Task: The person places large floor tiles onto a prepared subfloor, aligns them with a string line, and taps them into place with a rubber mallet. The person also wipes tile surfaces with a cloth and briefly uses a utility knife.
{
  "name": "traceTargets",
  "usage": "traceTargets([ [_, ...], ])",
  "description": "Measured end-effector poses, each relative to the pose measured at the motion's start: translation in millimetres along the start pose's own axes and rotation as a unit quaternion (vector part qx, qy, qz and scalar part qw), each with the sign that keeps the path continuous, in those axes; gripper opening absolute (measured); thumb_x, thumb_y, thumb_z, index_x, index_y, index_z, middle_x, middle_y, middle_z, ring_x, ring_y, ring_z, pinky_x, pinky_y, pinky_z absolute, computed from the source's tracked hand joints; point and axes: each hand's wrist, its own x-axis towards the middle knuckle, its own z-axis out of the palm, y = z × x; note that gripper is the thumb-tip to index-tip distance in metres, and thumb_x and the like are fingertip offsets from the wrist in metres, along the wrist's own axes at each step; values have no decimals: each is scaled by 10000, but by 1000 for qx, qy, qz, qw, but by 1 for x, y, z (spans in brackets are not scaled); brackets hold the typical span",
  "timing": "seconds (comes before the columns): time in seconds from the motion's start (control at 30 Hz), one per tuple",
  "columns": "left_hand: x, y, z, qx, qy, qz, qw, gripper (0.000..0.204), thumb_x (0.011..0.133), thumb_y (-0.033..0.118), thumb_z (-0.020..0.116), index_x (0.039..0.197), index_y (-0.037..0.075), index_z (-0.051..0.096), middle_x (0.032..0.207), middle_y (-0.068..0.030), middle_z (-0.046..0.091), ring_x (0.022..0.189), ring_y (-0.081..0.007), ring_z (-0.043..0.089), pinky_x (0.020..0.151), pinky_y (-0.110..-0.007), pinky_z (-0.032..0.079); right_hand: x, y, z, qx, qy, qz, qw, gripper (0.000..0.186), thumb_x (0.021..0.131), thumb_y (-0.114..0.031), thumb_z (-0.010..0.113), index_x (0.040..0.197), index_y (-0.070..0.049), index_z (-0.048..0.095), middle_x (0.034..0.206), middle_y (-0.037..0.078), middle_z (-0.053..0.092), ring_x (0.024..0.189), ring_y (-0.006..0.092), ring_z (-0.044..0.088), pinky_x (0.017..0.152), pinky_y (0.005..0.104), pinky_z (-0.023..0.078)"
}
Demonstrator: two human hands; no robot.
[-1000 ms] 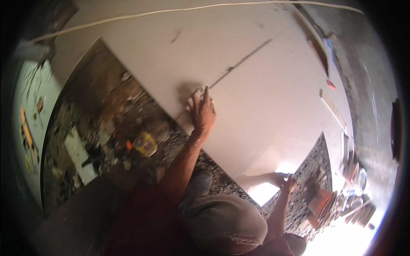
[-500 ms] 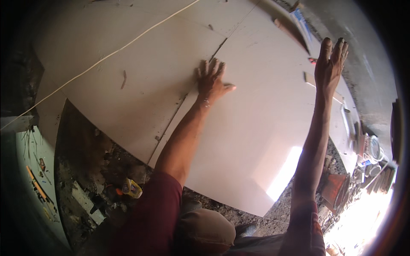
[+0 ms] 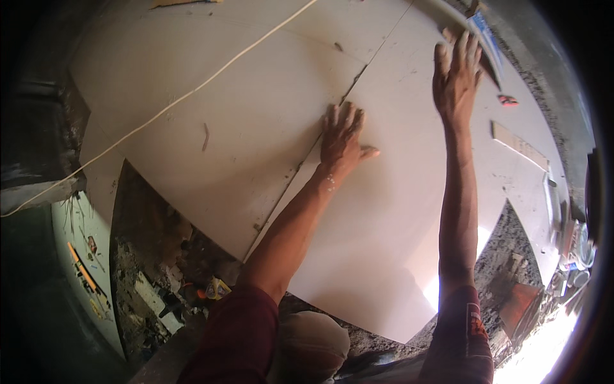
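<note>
Rests the left hand (image 3: 345,141) palm down on the large, flat-lying pale slab (image 3: 377,237), close to its left edge, with fingers fanned open, fingertips by the dark gap (image 3: 354,83) bordering the neighbouring slab (image 3: 185,173) on the left, and thumb out to the right. Holds the right hand (image 3: 458,86) farther off, over the far right part of the pale surface, with fingers open and long, and thumb apart on the left; cannot tell whether touching or just above. Slants the left forearm (image 3: 294,233) far and rightward over the slab's near left edge; points the right forearm (image 3: 458,217) almost straight away, past the bright patch (image 3: 432,296) at near right. See also, at left, string (image 3: 176,100) across the neighbouring slab.
</note>
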Motion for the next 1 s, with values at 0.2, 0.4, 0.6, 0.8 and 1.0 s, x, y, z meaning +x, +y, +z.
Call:
traceTargets([
  [0.2,-3,-6,7,-4,3,-13,1000,1037,708,667,760,1510,109,414,1589,-150,342,1464,-499,218,1169,-628,230,-89,-45,78,-44,-344,128,929,788,1005,-667,266,1612,-171,178,1678,109,131,1549,295,101,1217,583,92],
  [0.4,8,-9,24,41,-20,-15,999,1047,730,685,726,1532,104,386,1608,-162,317,1475,-515,177,1216,-585,158,-111,-11,-7,21,-493,2,870,596,1051,-474,379,1550,-150,340,1657,138,183,1519,414,143,1109,732,238],
  [0.6,35,-61,67,190,21,147,970,1014,829,801,518,1517,68,381,1563,-252,344,1444,-420,333,1166,-612,239,-205,45,-251,25,-559,67,826,550,1037,-431,481,1478,-103,464,1566,145,391,1372,348,475,1144,446,386],
  [0.8,-4,-86,54,140,-94,80,982,973,870,778,485,1603,204,203,1675,-111,146,1500,-434,198,1108,-734,231,-315,73,-535,50,-644,297,703,287,991,-252,576,1174,-57,678,987,143,730,898,289,706,830,434,572],
  [1.0,-76,-79,1,207,-201,49,956,957,892,720,511,1601,158,200,1665,-134,174,1491,-413,246,1161,-596,277,-486,4,-691,57,-645,376,662,256,1005,-229,554,1031,-32,715,1051,128,723,979,231,699,873,368,568],
])
